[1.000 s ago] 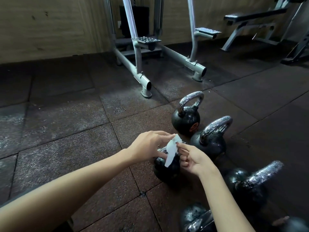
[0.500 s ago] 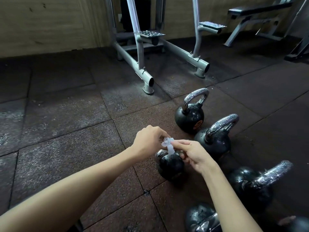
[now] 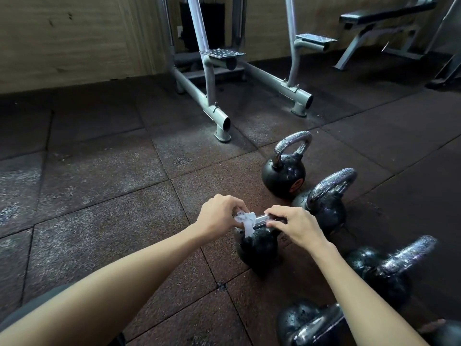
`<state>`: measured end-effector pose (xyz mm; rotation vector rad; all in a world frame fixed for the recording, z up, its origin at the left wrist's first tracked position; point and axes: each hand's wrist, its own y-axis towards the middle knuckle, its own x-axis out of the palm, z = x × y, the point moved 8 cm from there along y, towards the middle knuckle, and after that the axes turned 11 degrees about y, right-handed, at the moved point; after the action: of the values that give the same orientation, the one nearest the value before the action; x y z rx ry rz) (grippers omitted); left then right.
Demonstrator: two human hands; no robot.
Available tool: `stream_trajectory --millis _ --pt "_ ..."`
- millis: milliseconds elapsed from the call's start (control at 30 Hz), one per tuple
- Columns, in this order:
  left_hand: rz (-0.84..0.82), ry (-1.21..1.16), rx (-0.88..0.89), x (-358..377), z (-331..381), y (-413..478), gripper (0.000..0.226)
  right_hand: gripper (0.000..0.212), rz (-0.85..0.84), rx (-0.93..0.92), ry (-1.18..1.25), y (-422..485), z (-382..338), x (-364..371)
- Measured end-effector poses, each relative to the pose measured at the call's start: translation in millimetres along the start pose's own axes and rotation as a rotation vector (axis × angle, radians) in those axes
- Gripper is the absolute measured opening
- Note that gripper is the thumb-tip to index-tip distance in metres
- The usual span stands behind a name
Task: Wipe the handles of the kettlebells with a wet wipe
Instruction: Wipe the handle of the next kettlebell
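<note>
A small black kettlebell (image 3: 258, 247) stands on the rubber floor in front of me. Its chrome handle (image 3: 261, 220) runs between my two hands. My left hand (image 3: 219, 216) pinches a white wet wipe (image 3: 245, 221) bunched around the handle's left end. My right hand (image 3: 294, 224) grips the handle's right end. Several more black kettlebells with chrome handles stand to the right: one at the back (image 3: 284, 173), one behind my right hand (image 3: 326, 206), one at the right (image 3: 384, 273) and one at the bottom edge (image 3: 311, 325).
A grey steel machine frame (image 3: 212, 106) with foot plates stands on the floor beyond the kettlebells. A weight bench (image 3: 379, 18) is at the back right. A wooden wall (image 3: 74, 38) closes the back left. Open rubber floor tiles (image 3: 99, 196) lie to the left.
The wipe was held between both hands above the kettlebell; now it is wrapped on the handle under my left hand. My right hand has let go of it and taken the handle.
</note>
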<state>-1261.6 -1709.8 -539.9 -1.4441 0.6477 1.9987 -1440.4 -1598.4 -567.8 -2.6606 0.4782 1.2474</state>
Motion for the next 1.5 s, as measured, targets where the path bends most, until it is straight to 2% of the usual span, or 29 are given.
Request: stream_trajectory --millis 133,367,533,633,767,900,1000,1133,1333,1500 --pt "-0.009 -0.021 0.033 2.7 12.3 2.3 0.022 0.037 0.089 0.026 0.009 -19.2 10.1 -5.2" --pt "0.037 0.109 0.141 13.1 47.8 4.1 0.032 0.034 0.169 0.109 -0.018 -19.5 7.3 3.1" --pt "0.110 -0.125 0.020 3.8 -5.1 8.1 0.024 0.036 0.216 0.135 0.024 -17.6 12.4 2.0" --pt "0.062 -0.190 0.076 7.7 -12.4 5.2 0.026 0.034 0.215 0.135 0.041 -18.8 13.8 0.6" --pt "0.045 -0.144 0.161 15.0 13.3 9.8 0.030 0.035 0.186 0.117 0.038 -17.0 15.0 2.2" --pt "0.061 -0.197 0.155 14.4 4.8 17.3 0.021 0.031 0.184 0.118 0.134 -16.7 25.7 -3.1" --pt "0.060 -0.219 0.122 26.5 -7.5 8.3 0.024 0.026 0.218 0.137 0.191 -24.2 44.4 -12.5" --pt "0.026 -0.292 0.163 58.9 18.1 -5.5 0.025 0.023 0.229 0.116 0.161 -46.2 66.9 -26.9" --pt "0.231 -0.444 0.145 60.8 58.7 0.2 0.036 0.033 0.181 0.158 0.118 -55.2 101.4 -36.1" --pt "0.122 -0.342 0.250 61.1 86.0 27.1 0.030 0.030 0.168 0.158 0.133 -64.8 115.3 -36.3"
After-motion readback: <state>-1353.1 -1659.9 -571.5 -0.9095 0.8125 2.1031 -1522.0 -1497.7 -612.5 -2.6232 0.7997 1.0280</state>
